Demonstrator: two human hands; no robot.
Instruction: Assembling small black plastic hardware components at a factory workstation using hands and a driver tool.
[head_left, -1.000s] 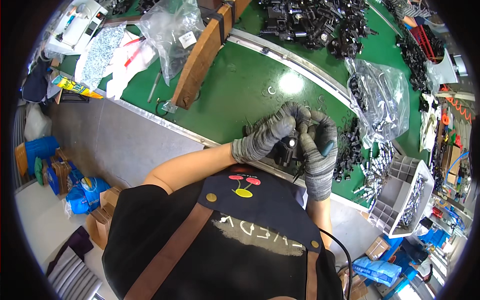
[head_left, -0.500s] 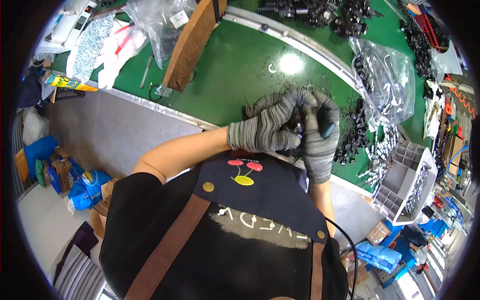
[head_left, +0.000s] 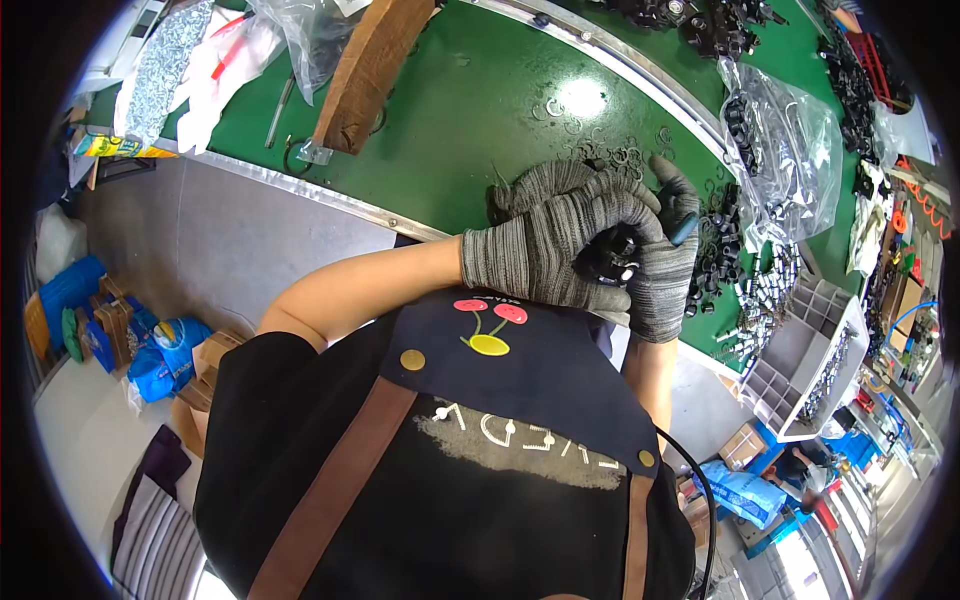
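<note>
Head view: gloved left hand (head_left: 545,255) and right hand (head_left: 665,265) clasp small black part (head_left: 612,262) between them at chest, steadying it; loose rings (head_left: 610,155) just beyond, black parts (head_left: 715,255) at right.

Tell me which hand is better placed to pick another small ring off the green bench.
Right, probably. The right hand lies on the far side of the black part, its fingers nearest the loose rings on the green bench. The left hand is wrapped over the part, steadying it.
</note>
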